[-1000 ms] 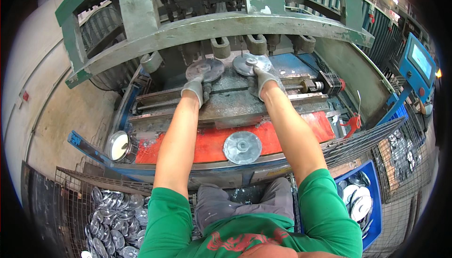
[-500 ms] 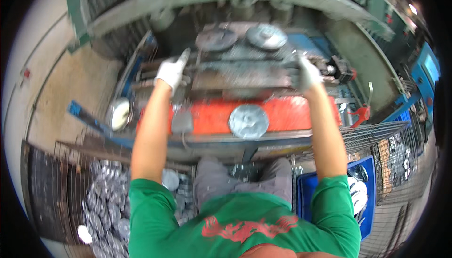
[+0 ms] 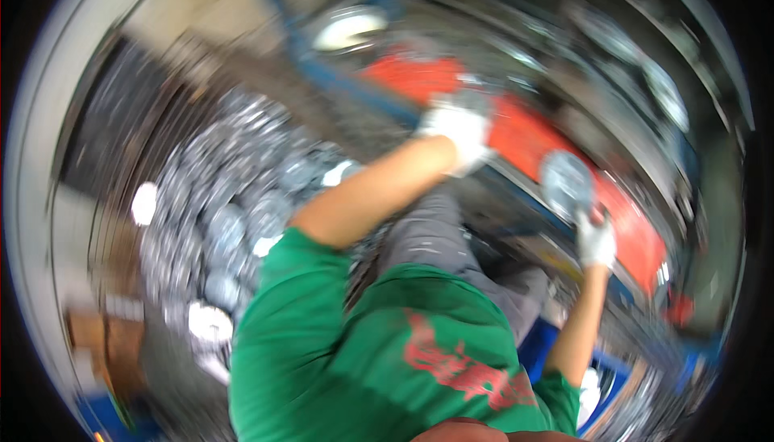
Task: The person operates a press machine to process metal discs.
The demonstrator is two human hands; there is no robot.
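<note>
My left hand (image 3: 456, 132), in a white glove, reaches onto a small grey flat pad (image 3: 472, 102) on the red work surface (image 3: 528, 137). Its fingers are smeared by motion and partly hidden, so their closing does not show. A round grey metal disc (image 3: 566, 181) lies further right on the red surface, overlapping the front edge. My right hand (image 3: 596, 242), also gloved in white, has its thumb and a finger at the disc's near right rim, seemingly pinching it. The whole view is blurred.
On my left stands a wire-sided bin heaped with round metal pieces (image 3: 230, 228). A bowl with pale contents (image 3: 348, 29) sits beyond a blue frame bar (image 3: 322, 71). Two blurred discs (image 3: 605, 29) lie on the machine at the far right. A blue crate (image 3: 538, 349) is near my right arm.
My view has swung to the left. Both hands have come back from the machine's sides to the red surface, the left to the grey pad, the right to the disc's rim.
</note>
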